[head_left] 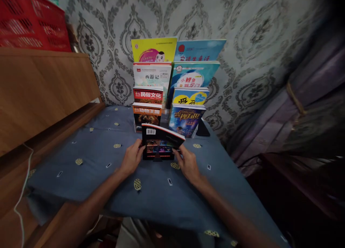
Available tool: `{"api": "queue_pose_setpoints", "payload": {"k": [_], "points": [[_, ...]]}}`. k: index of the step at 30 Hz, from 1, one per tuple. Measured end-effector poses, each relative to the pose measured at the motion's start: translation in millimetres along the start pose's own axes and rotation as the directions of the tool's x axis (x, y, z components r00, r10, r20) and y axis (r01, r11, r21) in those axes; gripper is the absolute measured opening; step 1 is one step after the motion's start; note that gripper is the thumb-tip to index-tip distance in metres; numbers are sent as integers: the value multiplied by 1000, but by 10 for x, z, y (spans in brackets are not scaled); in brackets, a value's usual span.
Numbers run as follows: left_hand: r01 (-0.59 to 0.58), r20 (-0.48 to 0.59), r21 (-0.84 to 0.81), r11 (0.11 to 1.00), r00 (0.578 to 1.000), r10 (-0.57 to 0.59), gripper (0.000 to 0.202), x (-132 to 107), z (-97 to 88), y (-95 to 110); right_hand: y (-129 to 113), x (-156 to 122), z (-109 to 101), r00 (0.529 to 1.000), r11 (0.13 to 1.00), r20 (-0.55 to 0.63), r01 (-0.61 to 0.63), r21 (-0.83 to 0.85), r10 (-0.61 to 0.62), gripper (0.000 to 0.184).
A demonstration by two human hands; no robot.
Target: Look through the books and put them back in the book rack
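A black book (159,136) with a barcode and rows of small colour pictures stands upright, slightly tilted, in front of the other books. My left hand (132,156) grips its left edge, fingers partly behind it. At its lower right edge my right hand (188,163) pinches the book between thumb and fingers. A small dark triangular piece (157,157) shows at the foot of the black book; what it belongs to I cannot tell. Just behind are an orange-and-black animal book (147,115) on the left and a blue-purple book (186,118) on the right.
Several more books rise in two columns toward the wall, with a yellow one (153,48) and a blue one (199,48) at the back. A patterned blue cloth (97,162) covers the table. A wooden cabinet (45,93) with a red basket (33,23) borders the left.
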State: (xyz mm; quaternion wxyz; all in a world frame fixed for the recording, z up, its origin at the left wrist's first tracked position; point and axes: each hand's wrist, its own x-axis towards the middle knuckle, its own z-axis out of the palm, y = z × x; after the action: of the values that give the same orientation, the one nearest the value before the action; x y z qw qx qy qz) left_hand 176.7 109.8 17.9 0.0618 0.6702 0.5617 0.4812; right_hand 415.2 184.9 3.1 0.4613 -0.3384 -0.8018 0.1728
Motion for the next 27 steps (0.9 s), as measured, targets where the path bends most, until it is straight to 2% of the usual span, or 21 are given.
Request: {"api": "queue_pose_setpoints", "payload": {"k": [5,11,15,20,27], "points": [[32,-27,32,999,999,-32,9,308,11,-285,189,430,287,999,996,4,-47,72,47,13],[49,-132,148,988,991,-30,5,679,-59,-568,282,902,573,998,998,-49,40,55,-38,10],[-25,-232,195,980,970,70,9,996,-199,-546,194,1213,588,981,991,-143,136,5,-134,13],[-147,-311,157,977,931,190,10,1337,-290,-518,94,1460,547,954,980,-225,197,-31,-199,14],[-146,-319,50,988,935,154,16,1376,-158,-736,233,1483,589,963,982,-191,183,-57,-190,16]]}}
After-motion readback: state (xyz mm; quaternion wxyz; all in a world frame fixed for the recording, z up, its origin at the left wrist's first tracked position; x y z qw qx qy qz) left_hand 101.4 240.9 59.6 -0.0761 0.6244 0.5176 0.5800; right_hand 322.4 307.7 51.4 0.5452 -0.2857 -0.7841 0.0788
